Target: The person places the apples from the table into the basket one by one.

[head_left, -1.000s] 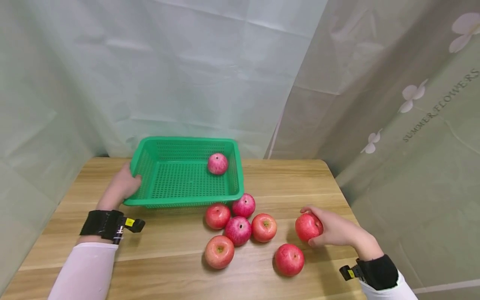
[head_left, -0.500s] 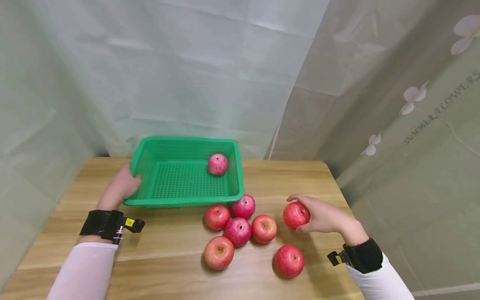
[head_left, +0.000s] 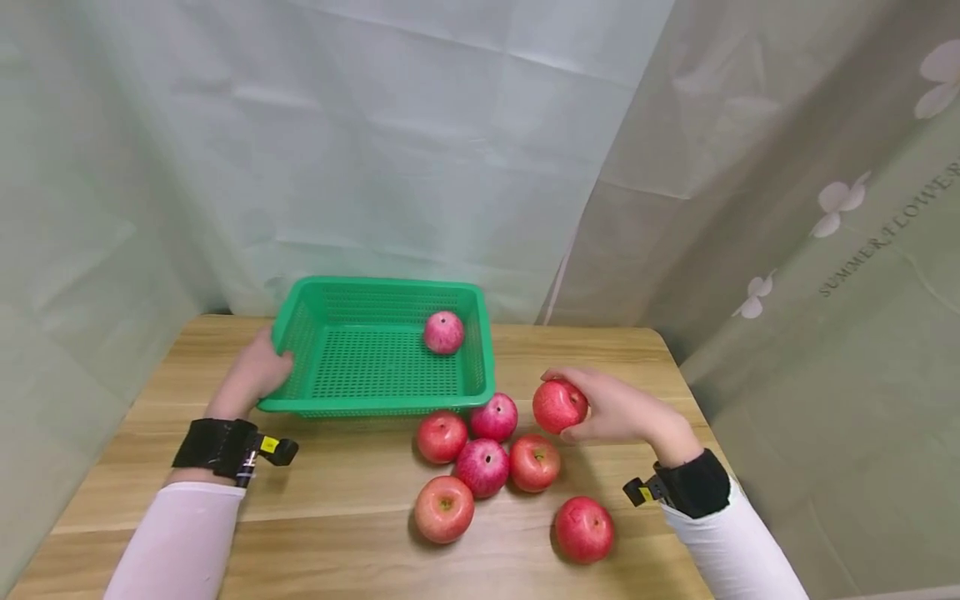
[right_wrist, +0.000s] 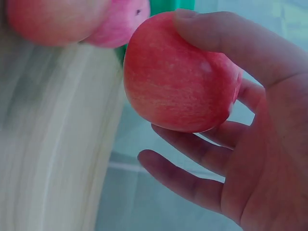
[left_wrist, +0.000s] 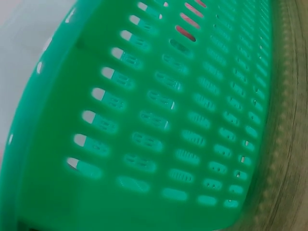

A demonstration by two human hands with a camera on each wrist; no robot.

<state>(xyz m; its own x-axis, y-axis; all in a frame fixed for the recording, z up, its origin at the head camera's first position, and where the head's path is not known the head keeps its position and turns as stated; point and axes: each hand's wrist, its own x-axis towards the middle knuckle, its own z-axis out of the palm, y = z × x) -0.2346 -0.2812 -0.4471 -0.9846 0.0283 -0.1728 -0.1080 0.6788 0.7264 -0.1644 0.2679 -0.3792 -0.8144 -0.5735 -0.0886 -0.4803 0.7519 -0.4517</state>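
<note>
My right hand (head_left: 600, 408) grips a red apple (head_left: 558, 406) and holds it lifted above the table, to the right of the basket's near right corner. The right wrist view shows the same apple (right_wrist: 180, 79) wrapped by my thumb and fingers (right_wrist: 231, 48). My left hand (head_left: 255, 375) holds the left rim of the green slotted basket (head_left: 315, 404), which has one pink apple (head_left: 444, 332) in its far right corner. The left wrist view is filled by the basket wall (left_wrist: 159, 139). Several red apples (head_left: 483, 467) lie clustered on the table in front of the basket.
The wooden table (head_left: 352, 500) ends near my right forearm on the right side. One apple (head_left: 584, 529) lies alone near the front right. Pale curtains (head_left: 375, 150) hang close behind the basket and along the right.
My right hand has lifted the apple off the table and carried it up and left toward the basket. The left hand has stayed on the basket rim.
</note>
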